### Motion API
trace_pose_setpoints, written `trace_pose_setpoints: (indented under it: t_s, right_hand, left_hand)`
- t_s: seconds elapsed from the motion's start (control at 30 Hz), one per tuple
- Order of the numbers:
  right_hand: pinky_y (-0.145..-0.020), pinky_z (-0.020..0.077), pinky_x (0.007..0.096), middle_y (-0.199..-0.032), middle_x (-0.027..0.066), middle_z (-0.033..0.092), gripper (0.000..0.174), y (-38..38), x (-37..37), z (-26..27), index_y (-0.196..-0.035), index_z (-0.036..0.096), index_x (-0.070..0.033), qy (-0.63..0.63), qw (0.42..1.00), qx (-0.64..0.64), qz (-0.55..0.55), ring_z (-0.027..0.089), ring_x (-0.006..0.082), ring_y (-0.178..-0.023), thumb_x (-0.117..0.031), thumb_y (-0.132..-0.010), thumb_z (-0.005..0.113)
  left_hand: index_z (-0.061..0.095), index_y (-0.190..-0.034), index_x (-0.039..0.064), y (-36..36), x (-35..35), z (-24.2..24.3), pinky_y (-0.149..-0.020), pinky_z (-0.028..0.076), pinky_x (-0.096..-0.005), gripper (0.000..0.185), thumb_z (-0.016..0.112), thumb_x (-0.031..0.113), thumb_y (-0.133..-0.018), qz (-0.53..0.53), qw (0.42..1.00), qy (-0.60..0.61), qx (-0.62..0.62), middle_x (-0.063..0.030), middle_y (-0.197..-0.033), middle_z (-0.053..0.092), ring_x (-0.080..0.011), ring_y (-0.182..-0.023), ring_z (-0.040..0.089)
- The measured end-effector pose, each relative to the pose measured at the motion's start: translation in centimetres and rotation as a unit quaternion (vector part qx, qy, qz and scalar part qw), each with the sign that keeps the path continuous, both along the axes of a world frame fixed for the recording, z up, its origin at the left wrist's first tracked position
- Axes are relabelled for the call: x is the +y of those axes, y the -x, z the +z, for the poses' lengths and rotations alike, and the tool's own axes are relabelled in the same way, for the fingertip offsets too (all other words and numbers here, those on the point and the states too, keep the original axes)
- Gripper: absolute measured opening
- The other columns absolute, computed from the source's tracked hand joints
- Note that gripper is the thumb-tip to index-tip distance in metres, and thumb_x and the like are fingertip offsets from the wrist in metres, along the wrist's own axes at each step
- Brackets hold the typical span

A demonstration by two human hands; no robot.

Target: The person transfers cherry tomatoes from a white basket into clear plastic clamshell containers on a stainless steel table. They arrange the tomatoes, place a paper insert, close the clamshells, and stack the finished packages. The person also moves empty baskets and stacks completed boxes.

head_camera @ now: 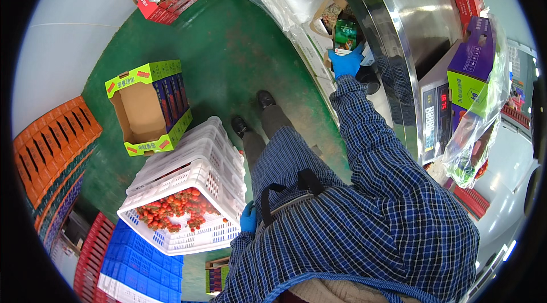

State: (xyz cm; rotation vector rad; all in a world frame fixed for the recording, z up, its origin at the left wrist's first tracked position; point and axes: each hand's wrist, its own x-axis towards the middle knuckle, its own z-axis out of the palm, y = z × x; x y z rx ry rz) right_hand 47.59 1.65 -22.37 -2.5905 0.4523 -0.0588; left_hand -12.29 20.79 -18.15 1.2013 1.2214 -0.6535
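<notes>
My right hand [346, 62], in a blue glove, reaches out to a lower shelf under the steel counter. It grips the lower end of a smartphone [345, 34] with a lit green screen. Beside the phone is an open cardboard container [319, 25] with patterned stuff in it, and a dark round object [368, 80] lies near my wrist. My left hand [248, 218], also in a blue glove, is against the rim corner of a white plastic crate [201, 241]; its fingers are partly hidden. Small red tomatoes on stems [179, 209] lie in this crate.
Green-and-purple cartons [171, 98] stand stacked on the green floor [213, 51]. Orange crates [55, 140] and blue crates [141, 256] are at left. A red carton [154, 10] stands by the wall. The steel counter [427, 12] holds a digital scale [436, 115] and a purple-green carton [472, 55].
</notes>
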Motion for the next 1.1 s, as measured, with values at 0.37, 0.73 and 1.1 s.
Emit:
trace_pose_setpoints:
  t_s: [0.37, 0.73, 1.1]
  right_hand:
    - [-0.098, 0.0397, 0.0423, -0.123, 0.0237, 0.049, 0.097, -1.4, -0.5, -2.2, -0.131, 0.035, 0.0, -0.013, 0.998, -0.037, -0.05, 0.048, 0.0377, -0.113, -0.029, -0.052, 0.083]
    - [-0.077, 0.0474, 0.0405, -0.097, 0.0169, 0.065, 0.035, -11.1, -3.4, -5.9, -0.094, 0.063, -0.003, 0.226, 0.951, 0.122, 0.171, 0.061, 0.0295, -0.086, -0.029, -0.092, 0.04]
    - [-0.1, 0.0371, 0.042, -0.137, 0.0258, 0.037, 0.058, 2.6, 4.6, -7.7, -0.133, 0.033, 0.009, 0.07, 0.948, -0.096, 0.296, 0.043, 0.0371, -0.12, -0.029, -0.093, 0.051]
  left_hand:
    - [0.052, -0.126, 0.003, -1.8, 0.4, 1.1, -0.093, 0.042, -0.0289, 0.038, 0.052, 0.017, -0.091, -0.003, 1.0, -0.006, 0.011, -0.0137, -0.116, 0.061, -0.0206, -0.107, 0.057]
    - [0.051, -0.128, 0.004, -1.1, -2.2, 2.1, -0.095, 0.043, -0.0341, 0.044, 0.053, 0.025, -0.089, -0.018, 0.996, -0.075, 0.042, -0.018, -0.122, 0.057, -0.0279, -0.113, 0.056]
    - [0.053, -0.126, 0.009, 1.8, -8.2, 1.3, -0.095, 0.044, -0.036, 0.038, 0.051, 0.019, -0.09, 0.129, 0.975, -0.178, 0.021, -0.0161, -0.12, 0.058, -0.0284, -0.112, 0.056]
